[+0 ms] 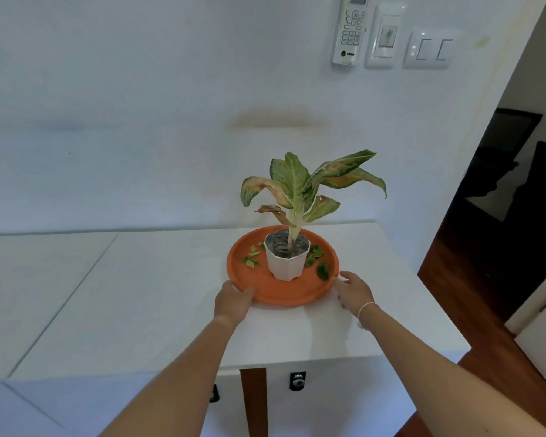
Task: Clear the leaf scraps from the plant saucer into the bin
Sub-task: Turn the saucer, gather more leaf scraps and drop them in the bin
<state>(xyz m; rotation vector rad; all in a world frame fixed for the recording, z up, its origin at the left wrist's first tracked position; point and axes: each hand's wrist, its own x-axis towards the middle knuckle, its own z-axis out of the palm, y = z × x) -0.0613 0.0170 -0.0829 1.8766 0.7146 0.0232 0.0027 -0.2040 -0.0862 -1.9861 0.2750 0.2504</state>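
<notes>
Right, both arms reach forward over the white surface (158, 298). The left hand (234, 302) is on the near-left rim of the orange plant saucer (278, 293), fingers curled over the edge, its grip closed on the rim. The right hand (353, 291) sits at the near-right rim, fingers spread and loosely open, fingertips just touching or just beside the edge; whether it actually grasps, I cannot tell. A thin pale band (368, 307) circles that wrist.

One saucer, resting flat on the surface, and in its middle one white pot (286, 263) standing upright with one plant (300, 187), its leaves green with pink-brown patches. The leaf scraps (322, 271) lie in the saucer around the pot: a small cluster of roughly four light green bits on the left, about three darker pieces on the right, the nearest close to the right hand.

Beyond, on the wall, one remote handset (350, 29) in a holder, one control panel (385, 36) and one double switch plate (431, 50).
</notes>
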